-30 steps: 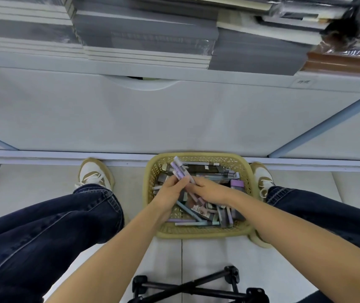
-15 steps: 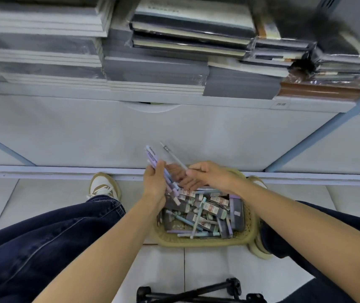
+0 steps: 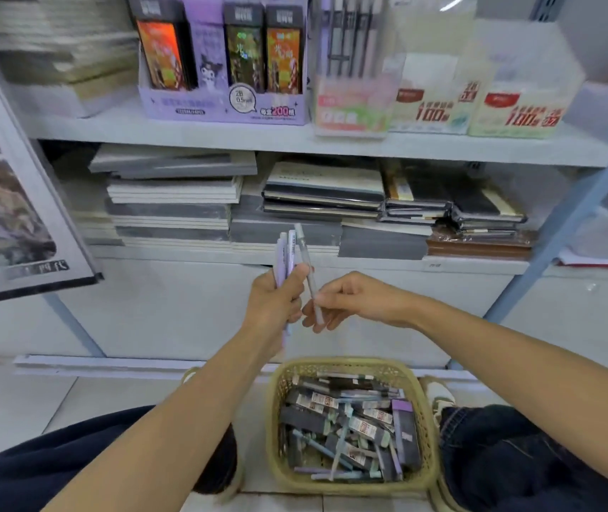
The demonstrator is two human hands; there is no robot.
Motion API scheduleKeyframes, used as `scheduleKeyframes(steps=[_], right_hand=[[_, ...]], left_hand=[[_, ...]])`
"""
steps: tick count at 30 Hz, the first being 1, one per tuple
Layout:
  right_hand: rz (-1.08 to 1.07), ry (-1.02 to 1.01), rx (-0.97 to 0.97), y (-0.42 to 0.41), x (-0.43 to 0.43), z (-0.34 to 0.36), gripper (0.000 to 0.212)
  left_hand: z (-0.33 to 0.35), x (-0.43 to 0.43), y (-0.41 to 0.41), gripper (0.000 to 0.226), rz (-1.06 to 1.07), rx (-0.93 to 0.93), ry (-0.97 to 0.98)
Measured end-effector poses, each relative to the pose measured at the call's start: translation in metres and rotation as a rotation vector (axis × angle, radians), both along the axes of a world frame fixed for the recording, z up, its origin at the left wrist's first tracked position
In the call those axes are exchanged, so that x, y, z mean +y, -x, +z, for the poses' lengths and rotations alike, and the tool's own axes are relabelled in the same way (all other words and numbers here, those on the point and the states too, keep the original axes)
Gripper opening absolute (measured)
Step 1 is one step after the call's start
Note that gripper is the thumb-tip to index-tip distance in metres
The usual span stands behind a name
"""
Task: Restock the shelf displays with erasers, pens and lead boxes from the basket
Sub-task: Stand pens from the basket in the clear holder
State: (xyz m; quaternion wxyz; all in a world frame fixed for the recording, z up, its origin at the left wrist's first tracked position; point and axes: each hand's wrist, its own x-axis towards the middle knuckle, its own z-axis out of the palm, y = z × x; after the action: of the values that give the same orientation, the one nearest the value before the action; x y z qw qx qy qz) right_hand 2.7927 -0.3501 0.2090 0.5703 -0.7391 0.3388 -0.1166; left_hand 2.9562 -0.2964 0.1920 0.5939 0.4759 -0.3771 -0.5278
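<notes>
Pens [image 3: 283,253] — left hand [image 3: 276,303] grips, right hand [image 3: 348,301] pinches

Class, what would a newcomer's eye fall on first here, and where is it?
At centre, the left hand grips a bundle of lilac pens while the right hand pinches one pale translucent pen beside them. Below sits a yellow woven basket heaped with stationery; above, a purple cardboard display box stands on the upper shelf.

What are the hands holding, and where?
Left hand grips purple pens around their lower halves; right hand pinches one pale pen near its lower end.
</notes>
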Motion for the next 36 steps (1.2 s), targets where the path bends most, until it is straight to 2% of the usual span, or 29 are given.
scheduleKeyframes(steps=[2,5,12,18,24,30,36], right_hand=[[-0.152,0.143,-0.048,-0.002,-0.002,0.032,0.034],[-0.353,0.317,-0.247,-0.005,-0.007,0.085,0.026],[-0.288,0.547,-0.349,-0.006,-0.014,0.192,0.019],[-0.489,0.781,-0.591,0.011,-0.055,0.288,0.008],[-0.576,0.893,-0.368,0.001,-0.109,0.296,0.009],[-0.529,0.911,-0.186,-0.02,-0.136,0.274,0.006],[-0.437,0.918,-0.072,-0.019,-0.143,0.283,0.007]], left_hand=[[0.023,0.003,-0.003,0.021,-0.028,-0.043,0.058],[0.058,0.005,-0.005,0.031,-0.074,-0.12,0.112],[0.149,-0.006,-0.011,0.025,-0.17,-0.286,0.282],[0.221,-0.034,-0.028,0.022,-0.223,-0.097,0.19],[0.249,-0.061,-0.038,0.027,-0.191,-0.06,0.208],[0.243,-0.078,-0.046,0.025,-0.19,-0.172,0.253],[0.237,-0.084,-0.049,0.026,-0.211,-0.172,0.288]])
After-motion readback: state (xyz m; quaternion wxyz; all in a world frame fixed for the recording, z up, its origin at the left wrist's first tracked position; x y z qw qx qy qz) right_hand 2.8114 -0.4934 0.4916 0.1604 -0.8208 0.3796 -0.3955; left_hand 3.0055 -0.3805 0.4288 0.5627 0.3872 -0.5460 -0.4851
